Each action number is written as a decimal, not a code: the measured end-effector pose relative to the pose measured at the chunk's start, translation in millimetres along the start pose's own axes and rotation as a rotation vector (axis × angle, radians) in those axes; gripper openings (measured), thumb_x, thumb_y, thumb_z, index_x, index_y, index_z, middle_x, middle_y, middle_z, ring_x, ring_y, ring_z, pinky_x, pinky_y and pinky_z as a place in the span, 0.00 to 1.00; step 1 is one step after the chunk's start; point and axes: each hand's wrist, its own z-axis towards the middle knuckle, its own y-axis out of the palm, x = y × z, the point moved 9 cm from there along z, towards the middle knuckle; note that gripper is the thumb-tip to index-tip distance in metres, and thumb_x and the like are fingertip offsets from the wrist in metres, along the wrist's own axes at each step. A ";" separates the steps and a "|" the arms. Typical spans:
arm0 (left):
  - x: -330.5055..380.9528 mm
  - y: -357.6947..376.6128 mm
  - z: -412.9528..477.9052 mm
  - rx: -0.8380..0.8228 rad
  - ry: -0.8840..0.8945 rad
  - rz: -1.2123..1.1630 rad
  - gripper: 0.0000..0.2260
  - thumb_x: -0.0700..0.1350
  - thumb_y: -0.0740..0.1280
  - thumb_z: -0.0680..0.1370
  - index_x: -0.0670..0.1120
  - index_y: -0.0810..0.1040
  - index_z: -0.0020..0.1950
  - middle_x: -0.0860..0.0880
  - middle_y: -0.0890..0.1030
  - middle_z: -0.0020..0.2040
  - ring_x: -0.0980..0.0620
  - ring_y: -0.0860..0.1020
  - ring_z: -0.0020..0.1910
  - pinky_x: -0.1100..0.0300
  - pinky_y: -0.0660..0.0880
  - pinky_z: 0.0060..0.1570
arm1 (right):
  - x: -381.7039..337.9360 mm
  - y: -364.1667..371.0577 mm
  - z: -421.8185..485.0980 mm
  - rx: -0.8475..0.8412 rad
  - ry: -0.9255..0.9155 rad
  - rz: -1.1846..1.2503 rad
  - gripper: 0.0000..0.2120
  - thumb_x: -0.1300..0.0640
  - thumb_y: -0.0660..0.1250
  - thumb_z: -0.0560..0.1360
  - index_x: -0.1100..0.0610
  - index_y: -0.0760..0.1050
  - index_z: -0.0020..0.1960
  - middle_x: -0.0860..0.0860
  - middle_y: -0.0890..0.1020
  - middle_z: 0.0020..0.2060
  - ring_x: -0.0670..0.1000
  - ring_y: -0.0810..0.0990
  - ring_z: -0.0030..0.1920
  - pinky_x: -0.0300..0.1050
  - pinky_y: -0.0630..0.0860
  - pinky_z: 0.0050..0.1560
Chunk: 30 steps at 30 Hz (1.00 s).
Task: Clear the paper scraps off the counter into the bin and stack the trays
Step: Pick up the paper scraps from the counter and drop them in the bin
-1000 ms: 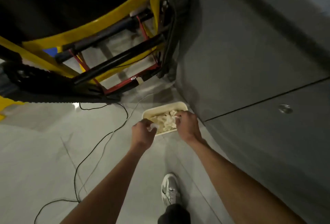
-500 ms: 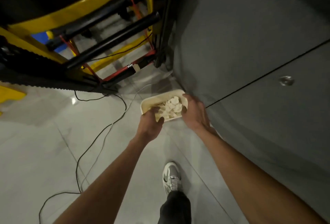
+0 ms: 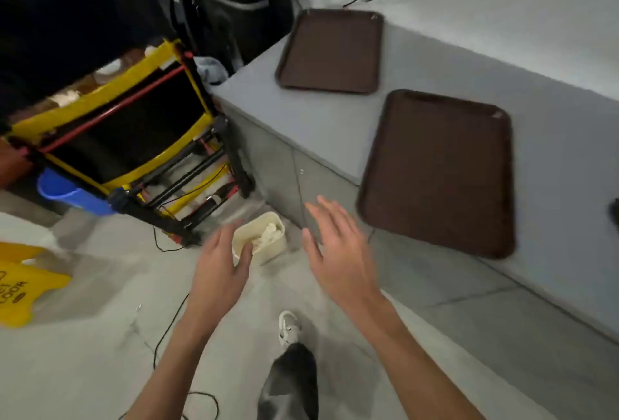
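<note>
Sitting on the floor beside the grey counter (image 3: 335, 118), the small cream bin (image 3: 272, 249) is holding white paper scraps (image 3: 268, 235). The brown far tray (image 3: 331, 51) and near tray (image 3: 435, 171) are lying apart on the counter. The left hand (image 3: 217, 272) is hanging by the bin with fingers straight and together. The right hand (image 3: 338, 252) is hanging with fingers spread.

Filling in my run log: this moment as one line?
left hand, right hand open | bin on floor, scraps inside | near tray, far tray apart on counter, unstacked
</note>
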 end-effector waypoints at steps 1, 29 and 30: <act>29.4 -5.7 -19.1 -0.006 0.044 0.001 0.20 0.45 0.69 0.83 0.51 0.71 0.75 0.50 0.78 0.69 0.48 0.74 0.68 0.59 0.68 0.64 | 0.5 -34.8 -24.2 0.023 0.006 -0.024 0.21 0.50 0.64 0.85 0.54 0.73 0.76 0.52 0.75 0.76 0.55 0.70 0.78 0.55 0.70 0.76; 749.3 313.3 -372.9 -0.561 0.889 -0.213 0.18 0.51 0.67 0.83 0.51 0.75 0.73 0.54 0.80 0.67 0.53 0.78 0.66 0.53 0.76 0.65 | 384.2 -661.2 -570.1 0.695 0.953 -0.384 0.19 0.45 0.67 0.82 0.51 0.77 0.70 0.52 0.82 0.66 0.56 0.80 0.65 0.56 0.78 0.65; 772.1 330.5 -384.6 -0.587 0.890 -0.218 0.18 0.52 0.67 0.83 0.52 0.75 0.73 0.55 0.79 0.67 0.54 0.77 0.66 0.53 0.76 0.66 | 400.4 -678.5 -582.7 0.687 0.970 -0.392 0.19 0.43 0.66 0.82 0.50 0.76 0.70 0.51 0.81 0.67 0.55 0.80 0.66 0.56 0.78 0.65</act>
